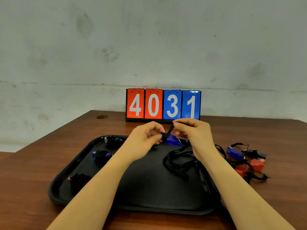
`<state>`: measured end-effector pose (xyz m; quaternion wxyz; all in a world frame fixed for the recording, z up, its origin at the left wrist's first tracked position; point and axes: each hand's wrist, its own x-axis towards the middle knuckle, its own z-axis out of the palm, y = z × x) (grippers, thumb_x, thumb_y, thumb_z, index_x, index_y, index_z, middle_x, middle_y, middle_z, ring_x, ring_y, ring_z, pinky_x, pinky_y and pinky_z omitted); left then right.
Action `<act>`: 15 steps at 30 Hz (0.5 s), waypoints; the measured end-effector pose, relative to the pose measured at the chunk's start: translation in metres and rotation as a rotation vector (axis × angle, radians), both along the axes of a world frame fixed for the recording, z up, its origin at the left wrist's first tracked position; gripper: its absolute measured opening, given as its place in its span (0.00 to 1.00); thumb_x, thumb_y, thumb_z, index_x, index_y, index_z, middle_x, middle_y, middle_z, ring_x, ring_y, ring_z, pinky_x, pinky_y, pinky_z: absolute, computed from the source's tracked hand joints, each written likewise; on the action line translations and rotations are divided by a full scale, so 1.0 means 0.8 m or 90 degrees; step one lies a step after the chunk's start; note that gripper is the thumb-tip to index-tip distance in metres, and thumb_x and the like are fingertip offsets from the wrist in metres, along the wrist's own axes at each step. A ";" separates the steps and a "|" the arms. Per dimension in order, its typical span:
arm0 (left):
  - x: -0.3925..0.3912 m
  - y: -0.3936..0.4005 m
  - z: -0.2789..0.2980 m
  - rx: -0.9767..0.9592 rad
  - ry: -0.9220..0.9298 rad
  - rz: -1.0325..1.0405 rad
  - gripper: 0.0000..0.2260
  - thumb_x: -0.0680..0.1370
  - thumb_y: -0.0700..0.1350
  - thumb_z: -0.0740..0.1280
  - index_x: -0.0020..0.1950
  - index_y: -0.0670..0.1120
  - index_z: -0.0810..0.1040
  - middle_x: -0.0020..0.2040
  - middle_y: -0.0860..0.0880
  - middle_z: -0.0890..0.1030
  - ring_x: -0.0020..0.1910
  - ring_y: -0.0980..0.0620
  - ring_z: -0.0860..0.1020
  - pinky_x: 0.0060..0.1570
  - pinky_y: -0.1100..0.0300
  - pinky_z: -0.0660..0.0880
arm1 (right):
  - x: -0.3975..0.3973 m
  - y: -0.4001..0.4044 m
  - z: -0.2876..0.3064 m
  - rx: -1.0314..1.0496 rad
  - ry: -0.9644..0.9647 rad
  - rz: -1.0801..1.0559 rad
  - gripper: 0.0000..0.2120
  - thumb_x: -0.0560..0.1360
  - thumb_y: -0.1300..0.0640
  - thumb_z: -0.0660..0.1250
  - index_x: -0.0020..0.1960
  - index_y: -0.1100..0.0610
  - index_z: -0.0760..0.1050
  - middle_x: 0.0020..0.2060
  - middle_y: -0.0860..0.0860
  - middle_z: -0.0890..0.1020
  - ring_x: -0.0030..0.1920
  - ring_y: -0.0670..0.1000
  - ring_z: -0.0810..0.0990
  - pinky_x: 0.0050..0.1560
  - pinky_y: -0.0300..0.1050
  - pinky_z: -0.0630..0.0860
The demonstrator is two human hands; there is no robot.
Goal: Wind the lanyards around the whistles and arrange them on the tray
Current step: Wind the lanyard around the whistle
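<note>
My left hand (146, 138) pinches the translucent blue plastic whistle (172, 140) by its left end, long axis running left to right. My right hand (194, 131) pinches the black fabric lanyard (170, 129) just above it, ready to wrap across.

Blue whistle (172, 139) half behind left hand (146, 138)

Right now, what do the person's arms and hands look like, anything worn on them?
Both forearms are bare up to the picture's lower edge: no sleeves show. The left hand and right hand wear no gloves, and no rings, watch or wristbands are visible.
</note>
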<state>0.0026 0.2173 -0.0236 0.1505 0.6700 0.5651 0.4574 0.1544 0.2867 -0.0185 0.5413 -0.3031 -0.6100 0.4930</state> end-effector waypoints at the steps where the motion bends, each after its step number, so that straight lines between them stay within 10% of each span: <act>1: 0.000 -0.001 0.001 0.001 -0.015 -0.013 0.10 0.77 0.37 0.64 0.46 0.53 0.75 0.43 0.54 0.80 0.42 0.62 0.79 0.46 0.71 0.75 | 0.000 0.001 0.000 -0.028 0.013 0.009 0.04 0.71 0.64 0.69 0.44 0.58 0.81 0.34 0.51 0.83 0.32 0.46 0.79 0.37 0.38 0.79; 7: -0.001 -0.007 0.008 0.022 -0.213 -0.074 0.09 0.76 0.33 0.64 0.47 0.47 0.77 0.41 0.51 0.81 0.39 0.57 0.81 0.45 0.66 0.77 | -0.001 0.003 0.000 -0.083 0.005 0.044 0.03 0.72 0.63 0.68 0.44 0.59 0.80 0.36 0.54 0.81 0.33 0.47 0.77 0.32 0.37 0.75; 15: -0.007 -0.003 0.008 0.054 -0.494 -0.042 0.07 0.75 0.33 0.63 0.49 0.43 0.77 0.37 0.48 0.82 0.35 0.55 0.81 0.40 0.64 0.79 | -0.009 -0.007 -0.006 0.215 -0.259 0.070 0.08 0.76 0.56 0.65 0.39 0.49 0.79 0.26 0.46 0.75 0.26 0.39 0.72 0.32 0.27 0.68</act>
